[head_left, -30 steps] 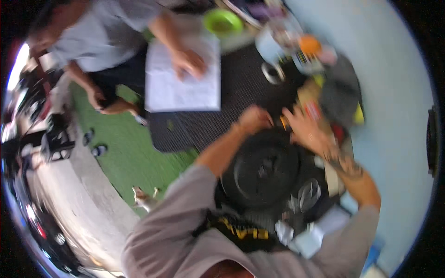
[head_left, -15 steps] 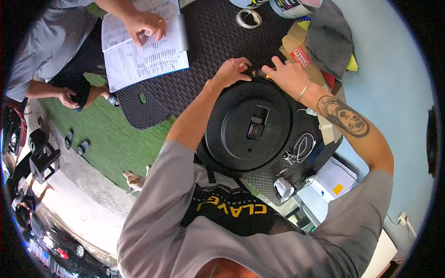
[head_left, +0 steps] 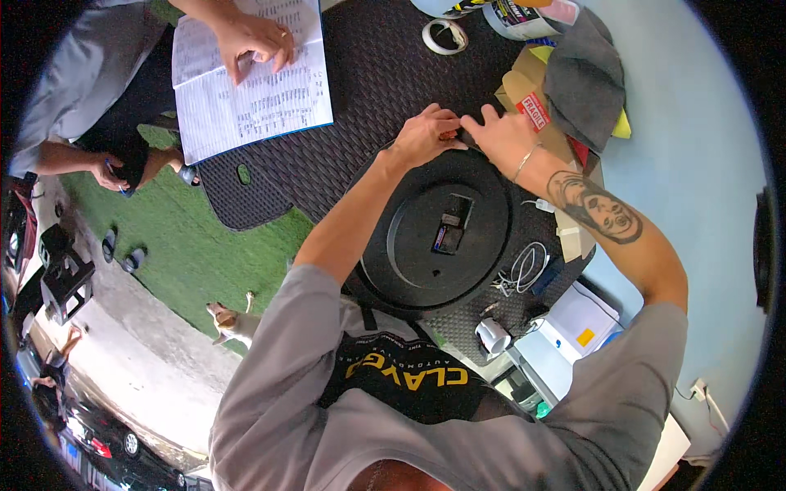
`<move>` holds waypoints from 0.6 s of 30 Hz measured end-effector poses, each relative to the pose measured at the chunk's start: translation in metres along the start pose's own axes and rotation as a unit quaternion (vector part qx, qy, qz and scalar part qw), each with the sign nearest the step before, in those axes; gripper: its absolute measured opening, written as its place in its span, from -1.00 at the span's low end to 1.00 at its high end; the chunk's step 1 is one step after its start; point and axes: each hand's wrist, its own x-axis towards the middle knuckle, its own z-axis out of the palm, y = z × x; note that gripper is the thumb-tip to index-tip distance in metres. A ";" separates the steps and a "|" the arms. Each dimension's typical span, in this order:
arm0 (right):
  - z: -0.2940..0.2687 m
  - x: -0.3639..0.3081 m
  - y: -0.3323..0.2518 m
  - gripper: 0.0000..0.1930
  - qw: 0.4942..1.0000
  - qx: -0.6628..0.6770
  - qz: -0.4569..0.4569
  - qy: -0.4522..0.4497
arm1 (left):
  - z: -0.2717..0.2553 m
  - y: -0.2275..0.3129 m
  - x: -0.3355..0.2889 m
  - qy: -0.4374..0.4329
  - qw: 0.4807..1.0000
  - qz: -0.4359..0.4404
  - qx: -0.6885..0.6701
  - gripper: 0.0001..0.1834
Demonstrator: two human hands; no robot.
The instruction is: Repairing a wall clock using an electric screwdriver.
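A large black round piece [head_left: 401, 266], like a moulded cover or base, lies in front of me. A rectangular recess [head_left: 463, 209] in its middle holds small dark parts. At its far edge my left hand [head_left: 427, 137] is closed, fingers curled round a small item with a reddish part [head_left: 448, 136], mostly hidden. My right hand [head_left: 505, 141] is close beside it, fingers bent and drawn together over the same far rim. What the right fingers grip, if anything, is hidden behind the hand.
The woven dark table [head_left: 368, 74] carries a tape roll [head_left: 444, 37], an opened cardboard box [head_left: 561, 143], a grey cloth [head_left: 584, 82], a white cable [head_left: 524, 270] and a white cup [head_left: 493, 335]. At left, another person's hand [head_left: 254, 45] rests on an open notebook [head_left: 282, 102]. A dog [head_left: 233, 322] is on green turf.
My hands have come closer together at the far rim. The dark item with an orange part, visible between them before, is now mostly hidden. The view has shifted slightly.
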 end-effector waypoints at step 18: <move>0.021 0.047 0.013 -0.57 0.665 0.567 0.274 -0.401 | -0.007 -0.010 -0.016 -0.052 0.980 -0.172 0.090 -0.60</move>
